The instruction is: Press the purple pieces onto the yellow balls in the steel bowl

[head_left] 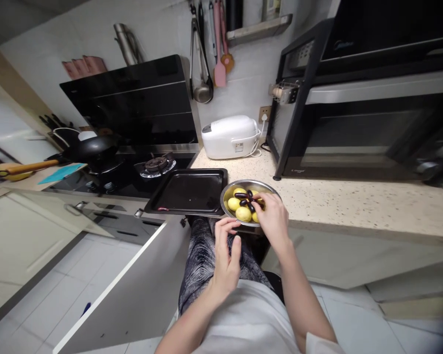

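Observation:
A metal bowl (227,189) at the counter's front edge holds several yellow, potato-like pieces (243,214) with several small dark purple pieces (240,195) on top. My right hand (273,216) reaches into the bowl from the right, its fingers pinched together at the dark pieces; what they grip is too small to name. Beside the bowl's near rim, my left hand (227,250) is raised with its fingers apart and nothing in it. Left of the bowl lies a black baking tray (192,191), with a small reddish-purple piece (163,209) near its front left corner.
Behind the tray stands a white appliance (231,137). A gas burner (157,164) and a black wok (92,150) are at the left. An oven (369,137) stands at the right. A cabinet door (133,290) hangs open below the counter.

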A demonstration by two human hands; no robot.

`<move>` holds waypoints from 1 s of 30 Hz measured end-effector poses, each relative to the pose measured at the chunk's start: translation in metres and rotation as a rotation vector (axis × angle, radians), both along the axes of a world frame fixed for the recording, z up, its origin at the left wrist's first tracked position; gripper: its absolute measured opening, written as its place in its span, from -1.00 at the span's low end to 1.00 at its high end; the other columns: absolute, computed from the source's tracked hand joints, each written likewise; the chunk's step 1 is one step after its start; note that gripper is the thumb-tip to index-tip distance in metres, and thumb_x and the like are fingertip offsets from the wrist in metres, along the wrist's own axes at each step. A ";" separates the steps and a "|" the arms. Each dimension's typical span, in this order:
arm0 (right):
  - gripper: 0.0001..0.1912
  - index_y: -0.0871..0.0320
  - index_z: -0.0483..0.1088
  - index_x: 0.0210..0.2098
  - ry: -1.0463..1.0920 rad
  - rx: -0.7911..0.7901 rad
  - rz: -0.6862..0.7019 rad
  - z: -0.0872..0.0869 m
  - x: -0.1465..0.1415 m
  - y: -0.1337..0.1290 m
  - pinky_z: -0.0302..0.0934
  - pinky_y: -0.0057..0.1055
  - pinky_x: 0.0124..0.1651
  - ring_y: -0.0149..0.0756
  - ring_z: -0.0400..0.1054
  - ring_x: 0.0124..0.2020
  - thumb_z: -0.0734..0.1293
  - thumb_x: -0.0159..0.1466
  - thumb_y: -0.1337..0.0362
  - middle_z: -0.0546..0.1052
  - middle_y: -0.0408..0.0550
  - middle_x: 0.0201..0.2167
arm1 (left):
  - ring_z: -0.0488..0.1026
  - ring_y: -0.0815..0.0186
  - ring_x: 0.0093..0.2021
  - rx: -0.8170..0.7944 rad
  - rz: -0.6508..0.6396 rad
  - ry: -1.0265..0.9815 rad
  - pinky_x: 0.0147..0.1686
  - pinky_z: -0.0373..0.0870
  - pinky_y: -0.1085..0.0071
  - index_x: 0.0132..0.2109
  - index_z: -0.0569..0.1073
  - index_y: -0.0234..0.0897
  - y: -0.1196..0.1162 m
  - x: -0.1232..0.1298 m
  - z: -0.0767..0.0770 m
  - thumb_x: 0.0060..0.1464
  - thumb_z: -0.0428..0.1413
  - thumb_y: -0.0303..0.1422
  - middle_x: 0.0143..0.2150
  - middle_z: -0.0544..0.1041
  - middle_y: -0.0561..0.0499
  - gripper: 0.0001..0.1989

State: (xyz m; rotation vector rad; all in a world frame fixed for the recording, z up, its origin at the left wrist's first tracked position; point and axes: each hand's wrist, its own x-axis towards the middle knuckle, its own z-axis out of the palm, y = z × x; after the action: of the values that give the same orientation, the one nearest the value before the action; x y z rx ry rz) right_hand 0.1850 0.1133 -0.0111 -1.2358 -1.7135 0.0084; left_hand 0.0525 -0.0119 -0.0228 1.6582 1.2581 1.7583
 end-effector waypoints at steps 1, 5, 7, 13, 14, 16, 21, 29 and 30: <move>-0.79 0.09 0.54 -0.27 0.008 0.006 0.005 -0.001 0.001 0.001 0.26 -0.20 -0.18 -0.06 0.40 -0.18 0.26 0.39 0.24 0.61 0.05 -0.28 | 0.37 0.12 0.19 -0.006 -0.005 0.008 0.11 0.39 0.19 0.16 0.44 -0.15 0.000 0.000 0.000 0.46 -0.07 -0.22 0.18 0.39 -0.19 -0.71; -0.76 0.10 0.53 -0.25 0.050 0.019 0.048 -0.002 0.002 0.000 0.26 -0.18 -0.15 -0.05 0.40 -0.18 0.26 0.42 0.17 0.61 0.07 -0.26 | 0.36 0.09 0.22 -0.026 -0.019 0.015 0.14 0.38 0.15 0.15 0.43 -0.15 0.000 -0.001 0.000 0.46 -0.07 -0.21 0.17 0.39 -0.20 -0.71; -0.76 0.11 0.53 -0.24 0.058 0.028 0.063 0.001 0.003 -0.004 0.28 -0.16 -0.11 -0.04 0.41 -0.16 0.26 0.43 0.17 0.62 0.07 -0.25 | 0.37 0.09 0.21 -0.029 -0.023 0.013 0.14 0.38 0.16 0.16 0.43 -0.14 -0.001 -0.002 -0.001 0.46 -0.06 -0.21 0.17 0.40 -0.19 -0.71; -0.85 0.08 0.51 -0.20 0.152 0.121 0.192 0.012 -0.003 -0.047 0.33 -0.19 -0.03 -0.14 0.48 -0.16 0.28 0.44 0.27 0.63 0.00 -0.23 | 0.40 0.10 0.18 0.037 0.007 0.070 0.18 0.37 0.13 0.12 0.46 -0.15 -0.002 -0.002 -0.001 0.44 -0.04 -0.24 0.14 0.43 -0.19 -0.74; -0.86 0.08 0.51 -0.20 0.166 0.121 0.229 0.013 -0.005 -0.057 0.34 -0.22 -0.04 -0.17 0.48 -0.18 0.30 0.44 0.29 0.63 -0.02 -0.25 | 0.40 0.10 0.18 0.071 0.038 0.114 0.20 0.36 0.11 0.11 0.47 -0.16 0.001 -0.006 0.002 0.43 -0.03 -0.25 0.13 0.44 -0.18 -0.75; -0.89 0.07 0.51 -0.21 0.179 0.082 0.314 0.012 -0.008 -0.076 0.36 -0.28 -0.09 -0.23 0.48 -0.23 0.32 0.43 0.32 0.62 -0.06 -0.28 | 0.42 0.10 0.15 0.145 0.138 0.226 0.20 0.36 0.11 0.07 0.50 -0.18 0.008 -0.021 0.010 0.41 0.00 -0.27 0.09 0.48 -0.17 -0.76; -0.85 0.07 0.51 -0.28 0.154 -0.111 0.494 0.003 -0.018 -0.100 0.36 -0.36 -0.20 -0.27 0.48 -0.30 0.33 0.41 0.33 0.60 -0.10 -0.34 | 0.47 0.12 0.09 -0.026 0.435 0.527 0.16 0.37 0.20 0.01 0.54 -0.18 0.040 -0.118 0.041 0.41 -0.06 -0.37 0.01 0.56 -0.13 -0.73; -0.87 0.12 0.59 -0.35 0.195 -0.623 1.044 -0.024 -0.087 -0.131 0.32 -0.51 -0.28 -0.38 0.47 -0.35 0.41 0.26 0.44 0.62 -0.15 -0.37 | 0.55 0.05 0.00 -0.904 0.433 1.255 -0.07 0.41 0.29 -0.05 0.59 -0.17 0.076 -0.246 0.067 0.35 0.02 -0.29 -0.01 0.65 -0.16 -0.75; -0.93 0.13 0.59 -0.34 0.225 -0.746 1.154 -0.029 -0.100 -0.137 0.32 -0.54 -0.30 -0.41 0.46 -0.37 0.44 0.24 0.40 0.62 -0.16 -0.38 | 0.57 0.07 -0.03 -0.925 0.407 1.263 -0.11 0.41 0.32 -0.09 0.59 -0.16 0.079 -0.250 0.069 0.34 0.02 -0.29 -0.05 0.66 -0.14 -0.76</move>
State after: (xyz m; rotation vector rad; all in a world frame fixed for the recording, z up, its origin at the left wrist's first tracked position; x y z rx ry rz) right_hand 0.0851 -0.0233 -0.0401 -0.4959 -2.0442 1.5053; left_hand -0.1975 0.0670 0.0466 1.8619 2.4782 -0.1532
